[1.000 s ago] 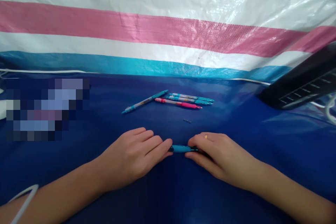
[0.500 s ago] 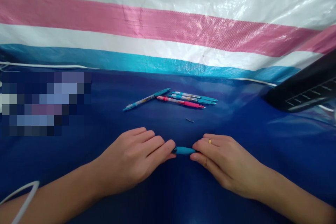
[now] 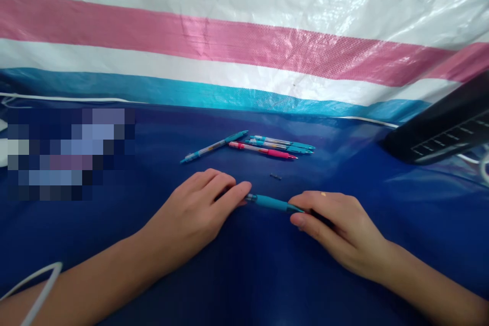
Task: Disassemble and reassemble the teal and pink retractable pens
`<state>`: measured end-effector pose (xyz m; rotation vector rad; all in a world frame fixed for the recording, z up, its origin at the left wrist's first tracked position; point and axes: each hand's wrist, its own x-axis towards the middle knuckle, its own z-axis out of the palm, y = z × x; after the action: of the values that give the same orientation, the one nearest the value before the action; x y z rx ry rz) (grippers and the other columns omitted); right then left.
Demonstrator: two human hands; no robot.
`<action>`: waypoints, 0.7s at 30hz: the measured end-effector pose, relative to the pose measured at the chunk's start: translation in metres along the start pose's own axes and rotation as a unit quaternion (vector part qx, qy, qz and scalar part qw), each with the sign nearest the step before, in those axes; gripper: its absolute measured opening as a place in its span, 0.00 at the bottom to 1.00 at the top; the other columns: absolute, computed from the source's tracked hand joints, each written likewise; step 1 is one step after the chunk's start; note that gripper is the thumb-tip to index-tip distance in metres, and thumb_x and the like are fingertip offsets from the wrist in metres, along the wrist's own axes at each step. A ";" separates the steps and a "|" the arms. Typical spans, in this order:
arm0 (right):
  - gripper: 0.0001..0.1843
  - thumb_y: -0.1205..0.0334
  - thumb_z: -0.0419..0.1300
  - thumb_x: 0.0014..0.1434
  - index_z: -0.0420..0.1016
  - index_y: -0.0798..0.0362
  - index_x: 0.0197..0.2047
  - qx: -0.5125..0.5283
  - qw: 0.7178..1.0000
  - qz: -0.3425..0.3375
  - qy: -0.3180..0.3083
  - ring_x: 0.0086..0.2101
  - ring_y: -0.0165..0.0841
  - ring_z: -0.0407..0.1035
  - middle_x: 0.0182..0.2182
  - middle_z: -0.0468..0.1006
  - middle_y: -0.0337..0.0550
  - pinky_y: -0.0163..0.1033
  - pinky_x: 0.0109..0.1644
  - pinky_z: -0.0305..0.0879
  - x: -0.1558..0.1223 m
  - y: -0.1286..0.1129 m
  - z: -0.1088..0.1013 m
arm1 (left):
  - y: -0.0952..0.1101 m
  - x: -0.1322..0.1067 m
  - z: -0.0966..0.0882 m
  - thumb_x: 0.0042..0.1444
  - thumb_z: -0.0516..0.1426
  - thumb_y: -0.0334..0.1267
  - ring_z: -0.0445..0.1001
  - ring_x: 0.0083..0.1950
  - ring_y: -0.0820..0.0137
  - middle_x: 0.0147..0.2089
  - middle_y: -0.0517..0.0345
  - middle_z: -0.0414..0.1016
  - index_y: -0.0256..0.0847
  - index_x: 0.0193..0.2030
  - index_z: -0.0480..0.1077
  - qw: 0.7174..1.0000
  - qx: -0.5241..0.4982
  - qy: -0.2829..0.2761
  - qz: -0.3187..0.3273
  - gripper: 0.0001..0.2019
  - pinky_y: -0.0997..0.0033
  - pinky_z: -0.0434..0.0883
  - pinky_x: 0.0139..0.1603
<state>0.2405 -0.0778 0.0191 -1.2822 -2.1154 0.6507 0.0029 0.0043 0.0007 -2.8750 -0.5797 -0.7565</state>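
A blue pen (image 3: 271, 203) with a soft grip is held between my hands, tilted slightly down to the right. My left hand (image 3: 200, 209) is closed around its clear barrel end, and the fingers hide that end. At the tip, the thumb and index finger of my right hand (image 3: 344, 226) pinch loosely, with a ring on one finger. Just beyond the pen lies a small thin dark piece, perhaps a spring (image 3: 275, 177). Farther back are a pink pen (image 3: 263, 151) and several blue pens (image 3: 214, 146) lying on the blue table surface (image 3: 153, 147).
A striped plastic sheet (image 3: 229, 41) hangs behind the table. At the right leans a black object with white markings (image 3: 439, 127). White cables run along the back edge, and a white cable (image 3: 42, 290) crosses my left forearm. A blurred-out patch (image 3: 72, 153) covers the left side.
The pen and my left hand have moved a little away from me. My right hand has shifted right, so more of the pen's grip and tip shows, and the pen now tilts.
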 end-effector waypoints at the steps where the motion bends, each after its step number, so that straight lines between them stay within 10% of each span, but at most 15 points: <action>1: 0.11 0.58 0.50 0.70 0.70 0.51 0.40 -0.003 1.000 -0.010 -0.008 0.25 0.25 0.66 0.27 0.73 0.35 0.29 0.30 0.59 0.000 0.000 0.000 | -0.001 0.000 -0.001 0.68 0.47 0.31 0.70 0.36 0.67 0.37 0.54 0.71 0.35 0.50 0.67 1.000 -0.014 0.010 -0.010 0.10 0.68 0.69 0.37; 9: 0.14 0.63 0.48 0.70 0.74 0.55 0.41 -0.112 0.986 -0.113 -0.041 0.25 0.30 0.65 0.26 0.73 0.39 0.34 0.30 0.59 -0.001 0.004 0.010 | -0.003 -0.001 -0.003 0.68 0.43 0.29 0.67 0.32 0.72 0.35 0.58 0.66 0.42 0.50 0.65 0.998 -0.048 0.003 -0.047 0.13 0.77 0.67 0.30; 21: 0.14 0.63 0.47 0.70 0.73 0.54 0.41 -0.105 0.988 -0.090 -0.068 0.26 0.29 0.64 0.26 0.71 0.39 0.34 0.31 0.58 -0.001 0.005 0.008 | -0.003 0.003 -0.004 0.67 0.41 0.27 0.66 0.29 0.71 0.30 0.58 0.64 0.37 0.39 0.64 0.994 -0.094 -0.019 -0.045 0.12 0.75 0.67 0.29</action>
<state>0.2386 -0.0774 0.0102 -1.1634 -2.4333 0.4580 0.0026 0.0069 0.0060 -3.0604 -0.6825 -0.8110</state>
